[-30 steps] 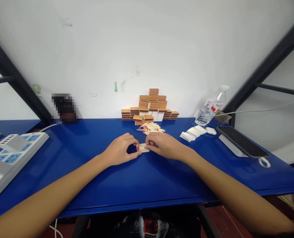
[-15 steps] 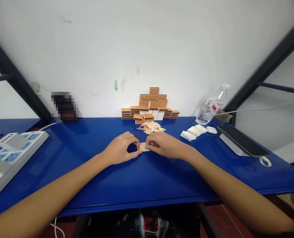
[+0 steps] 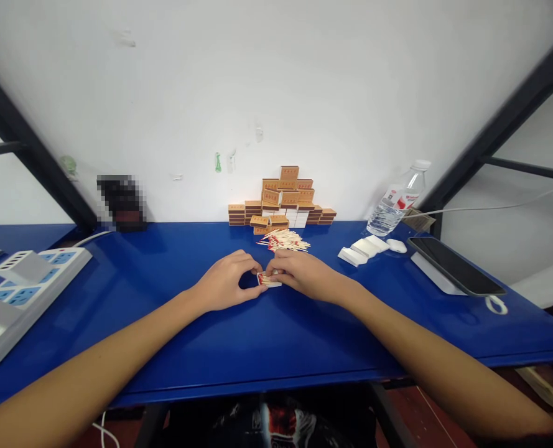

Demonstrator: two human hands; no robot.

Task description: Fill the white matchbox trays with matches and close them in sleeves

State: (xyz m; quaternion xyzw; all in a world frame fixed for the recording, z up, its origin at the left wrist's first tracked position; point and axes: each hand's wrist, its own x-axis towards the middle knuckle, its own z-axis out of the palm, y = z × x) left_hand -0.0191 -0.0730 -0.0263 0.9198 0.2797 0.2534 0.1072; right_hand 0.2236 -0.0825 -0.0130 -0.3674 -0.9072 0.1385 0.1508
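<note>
A small white matchbox tray [image 3: 276, 285] lies on the blue table, holding red-tipped matches [image 3: 264, 278]. My left hand [image 3: 229, 281] grips the tray's left end between thumb and fingers. Over the tray, my right hand [image 3: 302, 272] has its fingertips bent together on the matches; whether a match is pinched between them is hidden. Just behind, a loose heap of matches [image 3: 285, 240] rests on the table. Stacked matchboxes [image 3: 289, 198] with orange tops and brown sides stand against the wall, some white trays among them.
On the right are several white trays [image 3: 364, 249], a white rounded case [image 3: 396, 246], a water bottle [image 3: 396, 202] and a phone [image 3: 456, 266] lying on a white box. A power strip [image 3: 33, 292] with plugs sits at the left. Behind the table rises a white wall.
My right hand has shifted slightly left, its fingers now farther over the matches in the tray. The left hand keeps its hold on the tray's end.
</note>
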